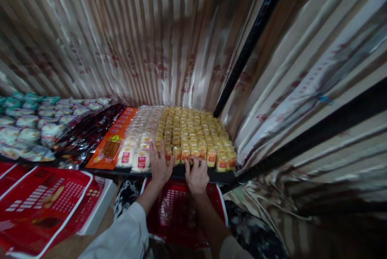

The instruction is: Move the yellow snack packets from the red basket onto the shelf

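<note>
Head view:
Left hand [159, 165]: flat, fingers spread, resting on the front row of small yellow wrapped snack packets [193, 138], gripping nothing.
Right hand [196, 175]: fingers curled and pinched at the front edge of those packets; whether it holds one, I cannot tell.
Packets: on the dark shelf tray [222, 176], beside white red-labelled packets [137, 150].
Below: red plastic basket [178, 210].

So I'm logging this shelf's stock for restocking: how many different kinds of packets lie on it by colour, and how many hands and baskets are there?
Yellow packets: 1 block
White packets with red labels: 1 block
Orange packets: 1 row
Dark packets: 1 row
White and teal packets: 1 block
Hands: 2, left hand and right hand
Red basket: 1
Total: 5 packet kinds, 2 hands, 1 basket
</note>
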{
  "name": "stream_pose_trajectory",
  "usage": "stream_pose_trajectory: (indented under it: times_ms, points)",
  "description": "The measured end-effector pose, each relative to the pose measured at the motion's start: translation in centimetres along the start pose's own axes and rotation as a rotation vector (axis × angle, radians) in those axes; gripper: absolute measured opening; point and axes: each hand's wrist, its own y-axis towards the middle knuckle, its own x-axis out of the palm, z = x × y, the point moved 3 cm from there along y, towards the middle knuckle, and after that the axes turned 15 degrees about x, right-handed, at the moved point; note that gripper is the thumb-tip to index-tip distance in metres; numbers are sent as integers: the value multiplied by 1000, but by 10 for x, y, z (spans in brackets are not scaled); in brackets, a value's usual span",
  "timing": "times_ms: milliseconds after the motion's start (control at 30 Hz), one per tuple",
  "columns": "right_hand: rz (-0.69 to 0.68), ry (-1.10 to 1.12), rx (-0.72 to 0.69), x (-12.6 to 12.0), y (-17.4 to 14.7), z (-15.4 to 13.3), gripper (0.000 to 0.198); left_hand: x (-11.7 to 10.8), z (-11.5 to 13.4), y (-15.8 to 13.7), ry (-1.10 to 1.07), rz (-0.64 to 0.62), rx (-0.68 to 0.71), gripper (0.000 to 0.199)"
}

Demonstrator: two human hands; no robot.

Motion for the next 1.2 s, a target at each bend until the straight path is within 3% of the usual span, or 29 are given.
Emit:
stream_pose_trajectory:
  times_ms: [300, 600, 800, 1200]
  points:
    - [-8, 5, 8, 0, 0, 0, 31, 7, -3, -2, -52, -6, 24, 57]
    - [-15, 36, 3, -2, 2, 0, 31, -5, -4, -14, -107, 83, 2, 60]
    - [-8, 12, 15, -2, 1, -1, 29, -9, 5, -34, -121, 38, -23, 65]
    - [5, 29, 0, -2, 1, -1, 31, 5, 7, -10, 34, -47, -61, 66]
